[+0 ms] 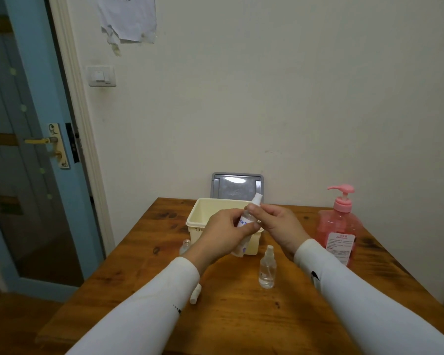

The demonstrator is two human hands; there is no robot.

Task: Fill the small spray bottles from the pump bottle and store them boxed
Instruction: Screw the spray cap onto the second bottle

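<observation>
My left hand (226, 234) grips a small clear spray bottle (246, 219) with a white label, tilted, above the cream box (203, 216). My right hand (277, 224) pinches the bottle's neck just below its white spray cap (256, 198). A second small spray bottle (267, 270) with its cap on stands upright on the wooden table (241, 316) in front of the box. A capless small bottle (185, 245) stands left of the box, partly hidden by my left wrist. A loose white spray cap (194, 295) lies under my left forearm. The pink pump bottle (340, 229) stands at the right.
The box's grey lid (236, 187) leans against the wall behind the box. A blue door (28, 149) is at the left, beyond the table's left edge. The table butts against the white wall.
</observation>
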